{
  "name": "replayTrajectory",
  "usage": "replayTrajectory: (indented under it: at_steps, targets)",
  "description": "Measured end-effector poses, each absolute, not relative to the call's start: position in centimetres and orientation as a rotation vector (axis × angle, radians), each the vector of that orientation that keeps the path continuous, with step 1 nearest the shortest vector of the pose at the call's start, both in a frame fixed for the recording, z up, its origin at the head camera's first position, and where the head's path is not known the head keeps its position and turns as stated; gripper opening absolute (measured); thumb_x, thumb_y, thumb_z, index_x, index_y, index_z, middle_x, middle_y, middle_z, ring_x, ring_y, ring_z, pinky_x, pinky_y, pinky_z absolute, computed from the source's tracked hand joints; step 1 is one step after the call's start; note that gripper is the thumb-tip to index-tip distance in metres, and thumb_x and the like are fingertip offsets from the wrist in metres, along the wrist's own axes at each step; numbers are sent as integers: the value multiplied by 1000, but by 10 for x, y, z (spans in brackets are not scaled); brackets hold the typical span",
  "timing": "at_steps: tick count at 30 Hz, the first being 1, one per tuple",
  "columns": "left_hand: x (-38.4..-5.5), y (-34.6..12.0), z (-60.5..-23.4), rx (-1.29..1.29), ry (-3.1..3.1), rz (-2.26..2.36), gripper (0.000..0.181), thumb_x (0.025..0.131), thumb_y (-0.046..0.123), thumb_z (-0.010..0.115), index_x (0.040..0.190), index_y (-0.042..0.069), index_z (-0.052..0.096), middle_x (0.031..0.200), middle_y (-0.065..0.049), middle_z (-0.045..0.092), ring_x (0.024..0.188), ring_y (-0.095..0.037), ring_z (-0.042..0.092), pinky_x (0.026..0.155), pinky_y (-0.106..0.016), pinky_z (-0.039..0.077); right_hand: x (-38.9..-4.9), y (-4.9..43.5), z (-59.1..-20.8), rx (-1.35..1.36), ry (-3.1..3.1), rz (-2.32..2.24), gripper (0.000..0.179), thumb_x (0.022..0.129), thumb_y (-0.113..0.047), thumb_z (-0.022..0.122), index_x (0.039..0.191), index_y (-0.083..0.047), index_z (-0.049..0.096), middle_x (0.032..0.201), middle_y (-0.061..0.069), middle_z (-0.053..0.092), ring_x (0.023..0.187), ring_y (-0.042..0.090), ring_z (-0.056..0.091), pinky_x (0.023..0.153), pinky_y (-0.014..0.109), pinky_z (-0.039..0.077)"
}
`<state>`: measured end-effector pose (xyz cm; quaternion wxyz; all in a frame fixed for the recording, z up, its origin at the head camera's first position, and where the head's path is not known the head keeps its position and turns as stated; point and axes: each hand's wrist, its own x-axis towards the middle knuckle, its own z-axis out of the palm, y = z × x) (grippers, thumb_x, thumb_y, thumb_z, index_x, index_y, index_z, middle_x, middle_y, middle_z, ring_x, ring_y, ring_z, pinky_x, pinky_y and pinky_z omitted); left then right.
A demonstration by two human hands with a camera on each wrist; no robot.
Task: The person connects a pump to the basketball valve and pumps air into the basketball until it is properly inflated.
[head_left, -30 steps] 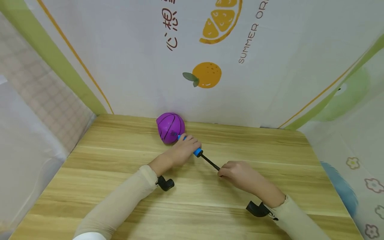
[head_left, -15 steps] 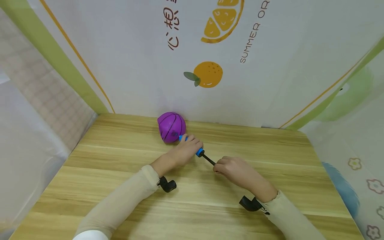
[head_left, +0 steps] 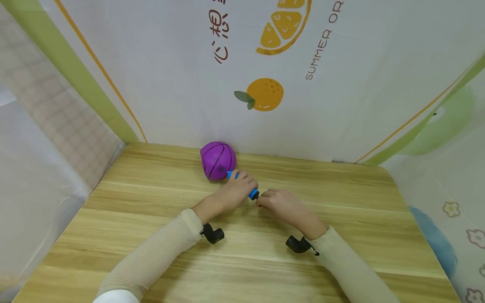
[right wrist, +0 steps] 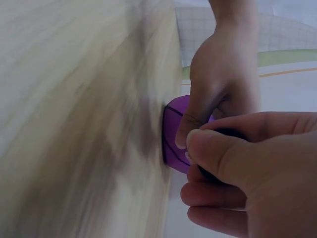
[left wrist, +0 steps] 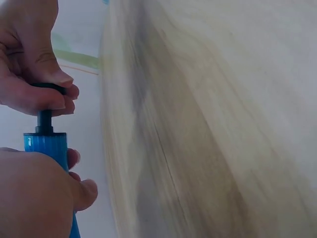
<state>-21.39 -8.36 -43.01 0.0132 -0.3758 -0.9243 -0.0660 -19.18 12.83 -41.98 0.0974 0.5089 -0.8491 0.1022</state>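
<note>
A blue hand pump (head_left: 253,194) slants across the middle of the table, its tip end against a purple ball (head_left: 218,161) with black lines. The ball looks partly deflated, with a dented left side. My left hand (head_left: 235,191) grips the blue barrel. With thumb and fingers, my right hand (head_left: 282,206) holds the black handle (left wrist: 48,87) at the pump's other end. Only a short piece of the black rod (left wrist: 44,120) shows between handle and barrel in the left wrist view. Where the pump meets the ball is mostly hidden by the left hand.
The wood-grain table (head_left: 212,269) carries the ball near its back edge. Behind it hangs a white cloth (head_left: 170,97) with printed oranges and lettering. More printed cloth (head_left: 447,176) hangs along the right side. Both wrists wear a black camera mount (head_left: 213,234).
My right hand has moved up and left toward my left hand, pushing the pump's rod into the barrel. My left hand and the ball have stayed almost in place.
</note>
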Motion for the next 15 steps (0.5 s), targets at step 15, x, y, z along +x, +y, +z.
replayTrajectory:
  at_steps: [15]
  targets:
    - [-218,-85,-430,-1179,-2895,-235,33,93,-8,62,118,15,61,122,-3,62,127,-28,47,115,-55,27,-169,163,-421,1573,-2386,271,12,82,-4,81,89,-11,75,84,-3,72,76,11,67,67,21,55]
